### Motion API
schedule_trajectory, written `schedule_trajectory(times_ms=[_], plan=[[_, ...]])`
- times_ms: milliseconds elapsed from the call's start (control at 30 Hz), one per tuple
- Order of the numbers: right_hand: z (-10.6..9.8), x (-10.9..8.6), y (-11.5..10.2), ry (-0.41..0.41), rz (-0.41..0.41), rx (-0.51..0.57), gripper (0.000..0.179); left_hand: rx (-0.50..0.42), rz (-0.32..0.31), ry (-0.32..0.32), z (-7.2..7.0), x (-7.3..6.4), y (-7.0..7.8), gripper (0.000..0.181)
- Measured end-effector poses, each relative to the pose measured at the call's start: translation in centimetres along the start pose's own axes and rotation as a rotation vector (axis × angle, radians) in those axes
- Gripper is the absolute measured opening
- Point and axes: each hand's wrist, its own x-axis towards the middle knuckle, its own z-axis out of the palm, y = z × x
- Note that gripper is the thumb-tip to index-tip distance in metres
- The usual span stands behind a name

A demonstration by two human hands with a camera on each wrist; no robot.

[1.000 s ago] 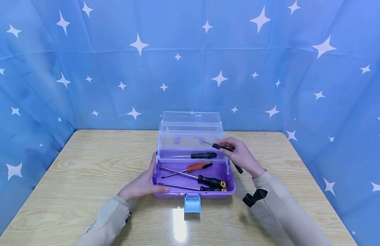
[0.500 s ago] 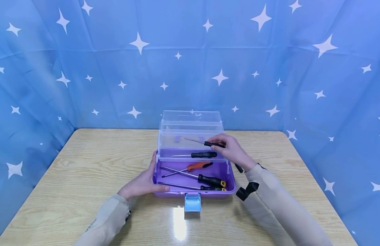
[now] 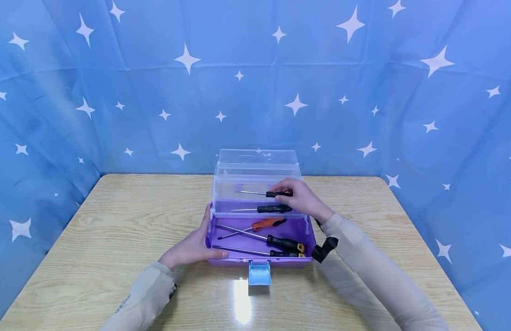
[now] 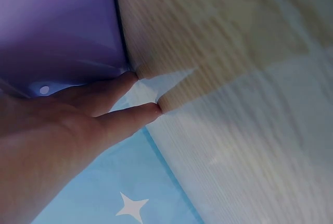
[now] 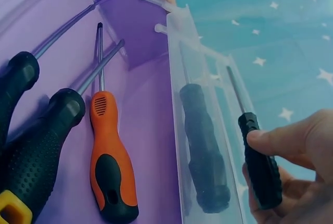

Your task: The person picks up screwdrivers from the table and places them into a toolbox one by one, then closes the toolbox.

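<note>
My right hand pinches the black handle of a small screwdriver between thumb and fingers. The shaft points left, over the clear upper trays of an opened purple toolbox. Another black-handled screwdriver lies in the lower clear tray. Inside the purple base are an orange-and-black screwdriver and two black ones with yellow ends, a thick screwdriver and a slimmer screwdriver. My left hand rests against the box's front left corner, thumb on the front rim, fingers extended along the left wall.
A blue latch hangs off the toolbox front. Wooden tabletop surrounds the box. Blue star-patterned cloth stands behind the table and along both sides.
My right hand has carried the small screwdriver leftward over the clear trays, and its shaft now lies more level. The left hand stays at the box corner.
</note>
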Motion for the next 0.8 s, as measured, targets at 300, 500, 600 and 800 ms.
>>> schedule_trajectory(times_ms=[300, 500, 600, 800], plan=[[0.14, 0.22, 0.12, -0.006, 0.003, -0.014, 0.021, 0.009, -0.007, 0.003, 0.08, 0.05, -0.08, 0.134], [0.26, 0.24, 0.30, 0.002, -0.022, -0.033, 0.020, 0.006, -0.004, 0.000, 0.02, 0.07, -0.18, 0.134], [0.37, 0.24, 0.31, -0.001, -0.037, -0.032, 0.019, 0.009, 0.000, 0.001, 0.03, 0.12, -0.23, 0.134], [0.51, 0.23, 0.32, -0.009, -0.059, -0.043, 0.019, 0.006, 0.005, 0.005, 0.05, 0.21, -0.33, 0.133]])
